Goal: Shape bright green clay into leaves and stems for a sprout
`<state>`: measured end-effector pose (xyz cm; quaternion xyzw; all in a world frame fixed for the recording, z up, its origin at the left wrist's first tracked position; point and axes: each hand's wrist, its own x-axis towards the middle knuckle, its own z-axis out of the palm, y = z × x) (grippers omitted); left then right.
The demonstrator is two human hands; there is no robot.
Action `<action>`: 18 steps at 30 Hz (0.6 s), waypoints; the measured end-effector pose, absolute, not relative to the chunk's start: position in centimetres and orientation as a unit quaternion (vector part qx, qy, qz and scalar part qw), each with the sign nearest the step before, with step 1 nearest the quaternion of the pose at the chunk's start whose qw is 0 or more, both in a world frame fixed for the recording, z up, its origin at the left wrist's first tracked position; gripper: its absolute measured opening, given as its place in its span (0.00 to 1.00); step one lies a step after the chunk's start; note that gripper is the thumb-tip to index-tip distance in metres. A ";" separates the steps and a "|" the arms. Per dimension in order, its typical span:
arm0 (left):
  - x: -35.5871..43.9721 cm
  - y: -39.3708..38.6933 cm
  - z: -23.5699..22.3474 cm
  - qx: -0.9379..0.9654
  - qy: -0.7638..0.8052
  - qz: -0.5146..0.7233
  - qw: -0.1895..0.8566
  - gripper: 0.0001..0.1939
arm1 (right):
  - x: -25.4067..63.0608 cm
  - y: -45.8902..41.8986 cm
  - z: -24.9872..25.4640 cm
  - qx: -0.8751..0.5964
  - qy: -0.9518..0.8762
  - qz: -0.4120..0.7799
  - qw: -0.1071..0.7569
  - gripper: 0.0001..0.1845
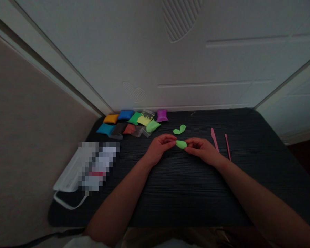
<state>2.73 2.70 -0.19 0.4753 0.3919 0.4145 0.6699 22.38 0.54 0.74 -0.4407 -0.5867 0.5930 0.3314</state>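
Note:
Between my two hands is a light green piece of modelling clay (181, 144), flattened and shaped like a teardrop. My left hand (160, 147) pinches its narrow left end between thumb and fingers. At the rounded right end, the thumb and fingers of my right hand (202, 148) close on its edge. Just beyond the hands, a second light green clay piece (179, 130), two leaf-like lobes joined in a V, lies on the dark table (181, 196). To the right of my right hand lie a pink clay knife (215, 139) and a thin pink modelling tool (227, 147).
Several clay packets stand at the back left, among them orange (111, 119), blue (125, 114), teal (105, 129), purple (162, 115) and an opened light green packet (153, 126). A white mask (69, 175) lies at the left edge. A white panel (209, 69) rises behind the table.

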 end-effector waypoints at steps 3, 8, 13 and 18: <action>2.8 2.7 -0.2 0.478 0.400 0.418 0.662 0.09 | 22.3 0.5 0.8 -0.434 -0.608 0.582 0.322 0.12; 2.8 2.7 -0.1 0.482 0.400 0.416 0.659 0.09 | 22.4 0.6 0.9 -0.438 -0.627 0.556 0.325 0.10; 2.7 2.6 -0.1 0.486 0.405 0.407 0.659 0.09 | 22.5 0.6 0.8 -0.436 -0.626 0.556 0.330 0.09; 2.8 2.6 -0.1 0.481 0.398 0.410 0.664 0.10 | 22.3 0.5 0.5 -0.434 -0.615 0.553 0.357 0.09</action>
